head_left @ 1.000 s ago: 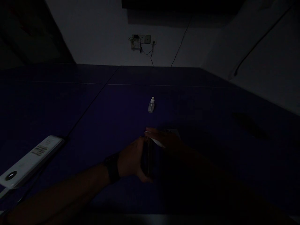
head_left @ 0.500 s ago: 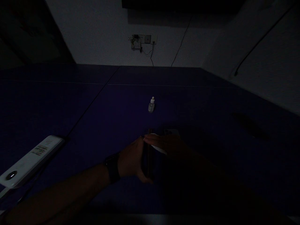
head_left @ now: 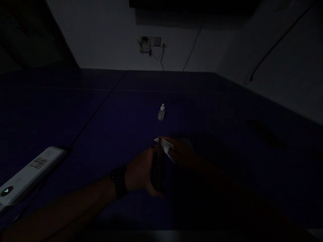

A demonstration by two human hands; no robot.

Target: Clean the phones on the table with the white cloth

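Observation:
My left hand (head_left: 140, 172), with a dark watch (head_left: 119, 181) on the wrist, grips a thin dark phone (head_left: 159, 168) by its edges. The phone stands on edge and I see mostly its narrow side; its faces are lost in the dark. Closed on a crumpled white cloth (head_left: 167, 147), my right hand (head_left: 185, 154) presses it around the far upper end of the phone. Beyond both hands, a small clear dropper bottle (head_left: 161, 114) with a white cap stands upright. Partly behind my right hand lies a pale flat thing (head_left: 186, 141), too dim to name.
A long white device (head_left: 32, 174) with a round dark display and a cord lies at left on the blue-purple surface (head_left: 121, 117). A dark flat object (head_left: 266, 132) is at right. Wall sockets (head_left: 151, 42) with plugs and cables are at the back.
My right hand and the cloth have shifted to the far end of the phone, and the cloth now folds over its edge. The left hand keeps its hold. The view has shifted slightly.

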